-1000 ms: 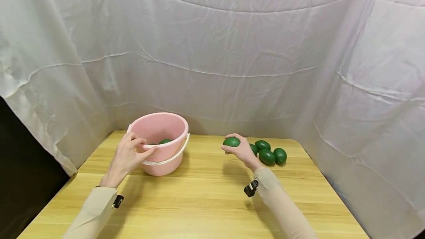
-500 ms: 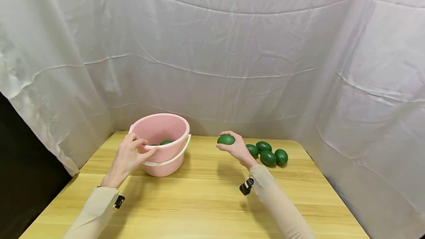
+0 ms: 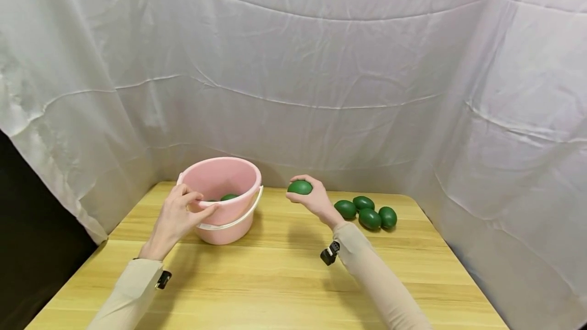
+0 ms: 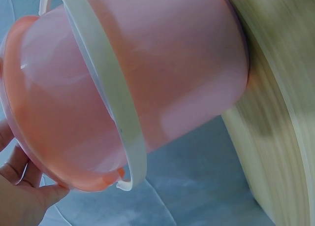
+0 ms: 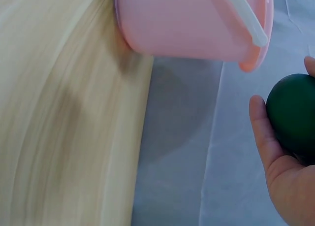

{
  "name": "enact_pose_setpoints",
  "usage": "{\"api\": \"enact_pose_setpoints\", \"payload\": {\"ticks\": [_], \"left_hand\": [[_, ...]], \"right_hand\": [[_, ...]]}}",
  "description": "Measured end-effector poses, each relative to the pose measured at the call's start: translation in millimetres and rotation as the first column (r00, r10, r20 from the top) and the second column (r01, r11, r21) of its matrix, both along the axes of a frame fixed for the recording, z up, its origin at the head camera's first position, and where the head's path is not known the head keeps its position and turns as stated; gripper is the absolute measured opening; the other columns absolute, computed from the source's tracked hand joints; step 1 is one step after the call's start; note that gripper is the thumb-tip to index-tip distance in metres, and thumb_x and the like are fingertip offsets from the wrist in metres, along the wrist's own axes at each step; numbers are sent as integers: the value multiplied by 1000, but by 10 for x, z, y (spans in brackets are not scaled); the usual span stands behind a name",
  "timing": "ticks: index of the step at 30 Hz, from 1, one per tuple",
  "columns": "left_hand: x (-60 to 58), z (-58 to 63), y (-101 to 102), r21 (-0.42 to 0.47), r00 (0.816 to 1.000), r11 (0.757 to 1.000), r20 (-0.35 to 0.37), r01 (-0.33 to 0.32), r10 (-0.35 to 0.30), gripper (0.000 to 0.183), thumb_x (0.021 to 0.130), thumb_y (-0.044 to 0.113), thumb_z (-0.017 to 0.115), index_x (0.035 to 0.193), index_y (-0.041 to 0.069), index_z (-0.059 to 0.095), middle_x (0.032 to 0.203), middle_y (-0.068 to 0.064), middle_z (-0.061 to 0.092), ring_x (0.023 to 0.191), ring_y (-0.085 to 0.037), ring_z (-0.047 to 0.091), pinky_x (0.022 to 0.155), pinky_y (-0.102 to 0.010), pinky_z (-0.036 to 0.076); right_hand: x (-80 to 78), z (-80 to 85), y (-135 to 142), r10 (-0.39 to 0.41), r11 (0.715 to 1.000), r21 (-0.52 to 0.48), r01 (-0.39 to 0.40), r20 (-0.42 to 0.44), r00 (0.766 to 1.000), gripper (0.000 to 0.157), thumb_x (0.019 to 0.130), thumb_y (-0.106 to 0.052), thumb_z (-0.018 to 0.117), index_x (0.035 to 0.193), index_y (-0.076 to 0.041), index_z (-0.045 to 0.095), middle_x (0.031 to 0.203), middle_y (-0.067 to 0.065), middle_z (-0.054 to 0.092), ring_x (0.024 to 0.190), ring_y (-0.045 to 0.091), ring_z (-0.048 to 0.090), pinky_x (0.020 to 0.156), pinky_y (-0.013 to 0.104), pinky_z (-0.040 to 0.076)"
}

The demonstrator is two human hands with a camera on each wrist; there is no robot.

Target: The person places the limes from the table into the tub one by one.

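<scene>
A pink bucket (image 3: 227,228) with a white handle (image 4: 106,73) stands upright at the table's left. My left hand (image 3: 171,223) holds its near rim, thumb and fingers at the edge; the fingertips are partly hidden in the left wrist view. Dark green fruit (image 3: 229,197), smooth and avocado-shaped, shows inside the bucket. Right of the bucket, above the table, my right hand (image 3: 312,198) grips another avocado-shaped fruit (image 3: 300,187) between thumb and fingers. In the right wrist view this held fruit (image 5: 295,115) is cut off by the frame's edge.
Several more dark green fruits (image 3: 369,219) lie close together on the wooden table (image 3: 275,279), right of my right hand. Pale cloth (image 3: 293,131) hangs behind the table and along its sides. A dark gap (image 3: 36,238) shows at the left.
My right hand has carried the gripped fruit leftward and slightly up, away from the fruits on the table and nearer the bucket. My left hand has stayed at the rim.
</scene>
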State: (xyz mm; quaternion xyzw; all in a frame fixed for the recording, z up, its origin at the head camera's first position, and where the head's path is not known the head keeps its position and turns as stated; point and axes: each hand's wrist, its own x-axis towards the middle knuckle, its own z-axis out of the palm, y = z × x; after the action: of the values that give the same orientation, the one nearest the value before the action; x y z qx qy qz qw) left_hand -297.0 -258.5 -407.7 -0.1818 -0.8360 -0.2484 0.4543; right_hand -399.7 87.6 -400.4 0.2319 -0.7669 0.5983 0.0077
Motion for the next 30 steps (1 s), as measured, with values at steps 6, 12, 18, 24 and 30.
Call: {"api": "enact_pose_setpoints", "payload": {"ticks": [6,12,18,24,30], "left_hand": [[7,7,6,-10,1000,1000,3,-7,7,30,62,19,92,76,3,71,75,-8,48,71,-14,39,65,-23,32],[8,0,-1,-10,1000,1000,4,-11,11,30,61,19,92,76,4,71,75,-8,47,70,-14,38,64,-24,32],[1,6,6,-6,1000,1000,14,-12,13,31,62,20,92,76,3,71,75,-8,48,70,-14,38,64,-26,34],[-4,13,12,-6,1000,1000,18,0,0,31,62,21,91,76,4,69,76,-8,49,71,-14,39,64,-26,34],[4,5,-1,-4,999,1000,40,-17,17,34,62,23,92,77,3,70,76,-8,49,71,-16,40,66,-29,35]], "right_hand": [[20,77,-131,-2,1000,-7,2,-20,1000,40,80,-22,82,117,-22,65,119,6,62,95,23,64,75,35,56],[42,135,-282,14,1000,-12,-15,-49,999,39,80,-23,82,115,-20,66,118,6,62,95,21,62,75,33,55],[43,156,-377,16,999,-41,-17,-35,999,42,81,-21,82,118,-13,65,118,9,64,95,18,62,76,32,55],[20,231,-447,5,999,-44,-7,-30,1000,40,83,-17,79,119,-10,64,118,10,64,92,16,62,75,32,55],[57,325,-597,25,998,-58,-26,-17,1000,45,81,-20,81,122,-11,63,120,11,62,93,16,62,80,38,57]]}}
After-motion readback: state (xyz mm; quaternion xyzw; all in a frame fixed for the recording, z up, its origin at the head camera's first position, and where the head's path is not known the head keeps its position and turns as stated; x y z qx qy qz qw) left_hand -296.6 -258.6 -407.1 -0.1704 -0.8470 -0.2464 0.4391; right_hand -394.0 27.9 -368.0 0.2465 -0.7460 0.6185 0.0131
